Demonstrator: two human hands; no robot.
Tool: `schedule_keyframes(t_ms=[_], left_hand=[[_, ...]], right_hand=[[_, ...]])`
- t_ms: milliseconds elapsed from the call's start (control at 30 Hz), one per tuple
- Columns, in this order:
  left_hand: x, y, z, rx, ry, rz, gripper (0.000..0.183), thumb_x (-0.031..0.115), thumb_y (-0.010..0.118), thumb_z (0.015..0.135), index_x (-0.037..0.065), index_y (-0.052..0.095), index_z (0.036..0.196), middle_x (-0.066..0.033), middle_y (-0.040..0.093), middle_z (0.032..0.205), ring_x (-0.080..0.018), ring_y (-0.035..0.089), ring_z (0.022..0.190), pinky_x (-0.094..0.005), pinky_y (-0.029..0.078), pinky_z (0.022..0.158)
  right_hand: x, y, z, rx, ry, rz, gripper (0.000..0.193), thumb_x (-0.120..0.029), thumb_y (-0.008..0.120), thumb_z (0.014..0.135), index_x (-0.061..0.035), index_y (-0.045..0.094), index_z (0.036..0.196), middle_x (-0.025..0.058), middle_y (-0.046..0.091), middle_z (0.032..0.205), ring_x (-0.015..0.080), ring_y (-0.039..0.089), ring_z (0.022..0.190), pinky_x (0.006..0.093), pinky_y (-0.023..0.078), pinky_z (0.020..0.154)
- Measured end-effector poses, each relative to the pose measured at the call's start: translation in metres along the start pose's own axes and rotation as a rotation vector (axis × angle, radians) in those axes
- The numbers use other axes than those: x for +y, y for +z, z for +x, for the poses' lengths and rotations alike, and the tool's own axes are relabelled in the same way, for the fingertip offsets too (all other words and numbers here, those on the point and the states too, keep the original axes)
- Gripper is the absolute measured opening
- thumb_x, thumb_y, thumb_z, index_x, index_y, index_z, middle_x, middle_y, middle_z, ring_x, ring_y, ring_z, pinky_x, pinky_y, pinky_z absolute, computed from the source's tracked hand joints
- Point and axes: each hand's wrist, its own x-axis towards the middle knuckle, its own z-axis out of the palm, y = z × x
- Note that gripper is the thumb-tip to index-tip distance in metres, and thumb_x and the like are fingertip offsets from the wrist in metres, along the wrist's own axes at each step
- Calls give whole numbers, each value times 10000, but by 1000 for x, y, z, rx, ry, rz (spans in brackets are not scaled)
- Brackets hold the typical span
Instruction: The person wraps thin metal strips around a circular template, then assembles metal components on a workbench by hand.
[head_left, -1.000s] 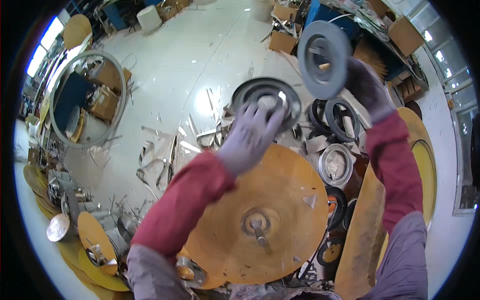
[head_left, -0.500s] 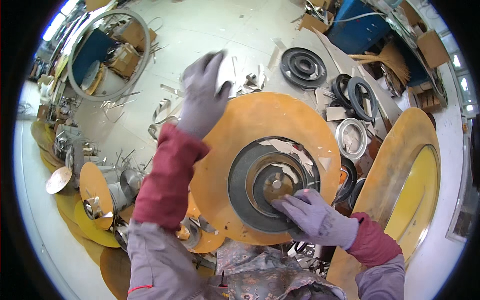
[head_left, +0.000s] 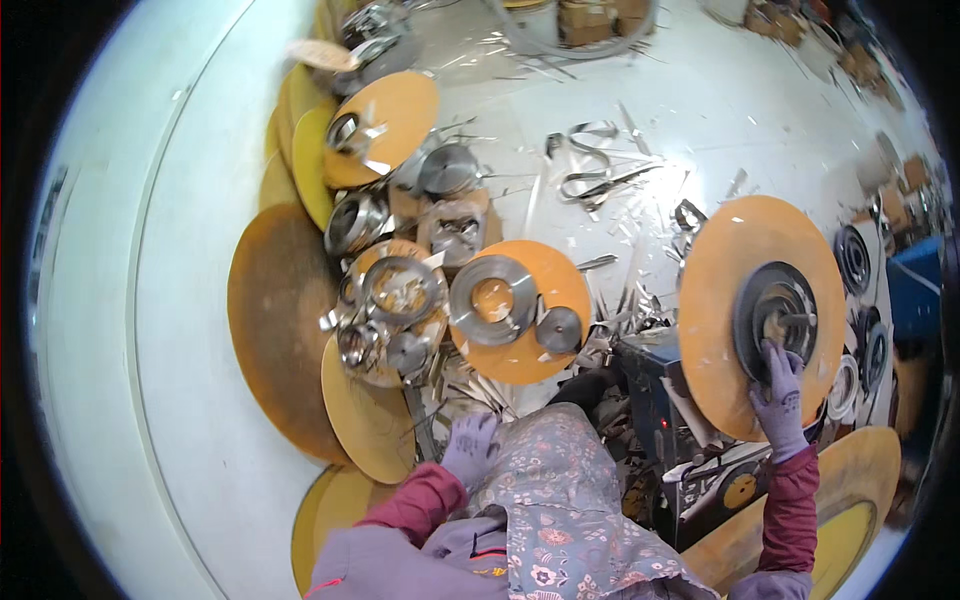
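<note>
My right hand (head_left: 780,405), in a grey glove, is at the lower part of a dark stepped ring (head_left: 752,335), its fingers closed over the rim toward the central hub. The ring sits in the middle of a large orange disc (head_left: 715,290), which now looks tilted. A short metal pin (head_left: 798,320) sticks out of the hub. My left hand (head_left: 472,448), gloved too, hangs low beside my apron-covered lap (head_left: 550,470). Its fingers point away from me, with nothing visible in them. Nearest to it are pale strips and scraps on the floor.
A smaller orange disc (head_left: 535,362) carries a grey metal ring (head_left: 465,305) and a small round weight-like piece (head_left: 558,328). Beside it lies a disc heaped with metal rings (head_left: 400,290). Large brown and yellow discs (head_left: 280,330) lean by the white wall. A dark machine (head_left: 650,385) stands under the big disc.
The view has swung to the left and down. My left hand has come back from beyond the big disc to beside my lap. My right hand stays at the dark ring.
</note>
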Motion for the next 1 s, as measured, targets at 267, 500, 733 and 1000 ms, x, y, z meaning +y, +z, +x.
schedule_keyframes(t_ms=[267,500,733,1000], left_hand=[[-60,62,-91,-121,-395,-170,474,251,616,787,67,505,1209,-160,500,1207,-331,473,1140,-463,374,956],[-154,108,-27,-46,-611,-737,279,251,589,849,96,583,1081,-173,645,989,-361,606,959,-452,465,869],[-340,79,64,641,-784,-630,198,205,556,859,54,640,956,-182,673,880,-364,638,891,-452,495,785],[-477,43,125,107,-910,-1117,191,42,523,843,-53,656,943,-95,676,749,-125,594,547,-268,475,502]], right_hand=[[-87,-31,18,133,-17,-281,562,-40,622,743,11,497,1289,193,478,1343,361,466,1207,436,355,1044],[-280,93,87,-192,-209,203,459,14,649,738,-25,562,1187,171,541,1212,332,517,1126,401,405,988],[-450,314,230,-391,-581,467,278,-73,660,825,-16,607,1092,178,592,1122,357,568,1045,419,475,902],[-553,549,314,-799,-364,410,337,-258,651,837,-48,655,1101,206,634,1081,347,609,1020,395,469,906]])
